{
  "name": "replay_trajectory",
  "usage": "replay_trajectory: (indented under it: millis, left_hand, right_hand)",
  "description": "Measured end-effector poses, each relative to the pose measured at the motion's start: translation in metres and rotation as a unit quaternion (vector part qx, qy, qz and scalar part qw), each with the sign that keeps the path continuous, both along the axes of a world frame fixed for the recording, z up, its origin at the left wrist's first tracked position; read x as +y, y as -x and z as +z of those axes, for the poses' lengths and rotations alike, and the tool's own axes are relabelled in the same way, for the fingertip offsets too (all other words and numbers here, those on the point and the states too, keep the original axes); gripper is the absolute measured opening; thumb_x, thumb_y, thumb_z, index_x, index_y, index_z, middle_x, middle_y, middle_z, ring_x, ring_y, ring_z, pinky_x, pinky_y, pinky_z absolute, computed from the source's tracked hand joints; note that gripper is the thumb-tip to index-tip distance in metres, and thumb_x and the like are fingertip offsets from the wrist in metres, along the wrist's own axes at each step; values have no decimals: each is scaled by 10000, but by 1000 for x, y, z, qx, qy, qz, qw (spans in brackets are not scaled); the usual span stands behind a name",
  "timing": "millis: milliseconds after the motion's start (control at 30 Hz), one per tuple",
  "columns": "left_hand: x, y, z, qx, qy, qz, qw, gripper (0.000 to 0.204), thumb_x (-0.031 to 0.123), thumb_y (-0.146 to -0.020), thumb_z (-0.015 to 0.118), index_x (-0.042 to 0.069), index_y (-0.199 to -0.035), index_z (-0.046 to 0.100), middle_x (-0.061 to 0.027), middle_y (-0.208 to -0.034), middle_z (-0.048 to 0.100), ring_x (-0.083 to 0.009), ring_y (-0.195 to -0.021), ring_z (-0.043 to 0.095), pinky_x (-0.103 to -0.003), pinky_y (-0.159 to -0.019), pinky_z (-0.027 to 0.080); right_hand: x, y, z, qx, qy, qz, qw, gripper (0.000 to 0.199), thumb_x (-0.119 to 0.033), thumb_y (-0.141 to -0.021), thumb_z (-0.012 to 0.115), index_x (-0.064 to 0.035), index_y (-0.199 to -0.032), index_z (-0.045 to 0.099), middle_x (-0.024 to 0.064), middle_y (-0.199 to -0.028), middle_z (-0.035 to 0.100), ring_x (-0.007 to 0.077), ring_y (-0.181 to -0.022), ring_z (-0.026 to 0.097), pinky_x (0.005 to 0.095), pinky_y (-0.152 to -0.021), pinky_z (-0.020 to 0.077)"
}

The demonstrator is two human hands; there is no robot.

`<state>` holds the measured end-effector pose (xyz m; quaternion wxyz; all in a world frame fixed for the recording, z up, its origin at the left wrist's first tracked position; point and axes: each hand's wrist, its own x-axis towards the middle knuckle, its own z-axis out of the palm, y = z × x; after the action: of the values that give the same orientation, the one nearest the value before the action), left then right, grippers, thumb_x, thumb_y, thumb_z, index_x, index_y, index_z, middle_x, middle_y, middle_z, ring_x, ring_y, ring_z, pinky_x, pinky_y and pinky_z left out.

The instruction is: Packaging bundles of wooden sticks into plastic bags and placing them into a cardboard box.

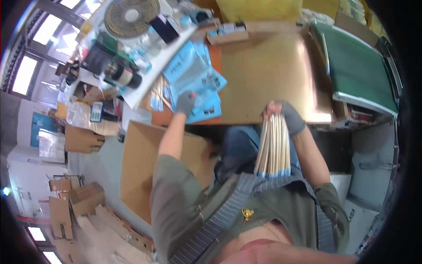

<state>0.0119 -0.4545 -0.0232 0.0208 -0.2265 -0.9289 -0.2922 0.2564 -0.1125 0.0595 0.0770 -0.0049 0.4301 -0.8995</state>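
My right hand [288, 118], in a grey glove with bare fingertips, is closed around the upper end of a bundle of long, thin, pale sticks [273, 143]. The sticks hang down over my lap, fanned slightly, with light blue lower ends. On the left of the table, several flat blue plastic bags [206, 102] lie overlapping, with dark print on them. My left hand [184, 102], gloved the same way, is on the near left part of these bags, its fingers curled against the plastic. A few loose pale sticks [161, 96] lie left of that hand.
The table's tan board [268, 66] extends ahead. A small cardboard tray [227, 37] stands at its far edge. At left, a white bench [147, 81] carries a fan [132, 16], a phone [164, 29] and a dark bottle [125, 75]. An open carton [140, 169] stands beside my left leg; a green panel [360, 66] is at right.
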Motion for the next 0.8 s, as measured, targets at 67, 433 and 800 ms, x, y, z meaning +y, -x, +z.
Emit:
replay_trajectory:
  millis: [67,433,800]
  left_hand:
    - [7,6,27,-41,53,-12,998,379,385,-853,519,37,-885,666,-248,-905,630,-417,-877,602,-458,-754,471]
    - [141,-115,14,156,-51,-36,986,151,219,-857,570,77,-834,617,-135,-836,610,-337,-772,593,-409,-676,465]
    - [184,-211,48,157,-204,-133,957,86,38,-830,615,3,-909,611,-153,-889,630,-304,-788,615,-347,-701,493]
  right_hand:
    - [7,-6,-2,-7,12,-6,1000,214,-235,-846,614,-33,-783,577,109,-747,619,233,-752,614,328,-727,495]
    - [-11,-3,15,-12,-16,57,998,578,-179,-799,600,27,-1319,452,81,-815,641,142,-734,627,260,-679,503]
    - [-18,4,-71,-87,-31,-163,982,187,-117,-873,579,12,-1001,623,126,-929,646,202,-756,652,301,-669,542]
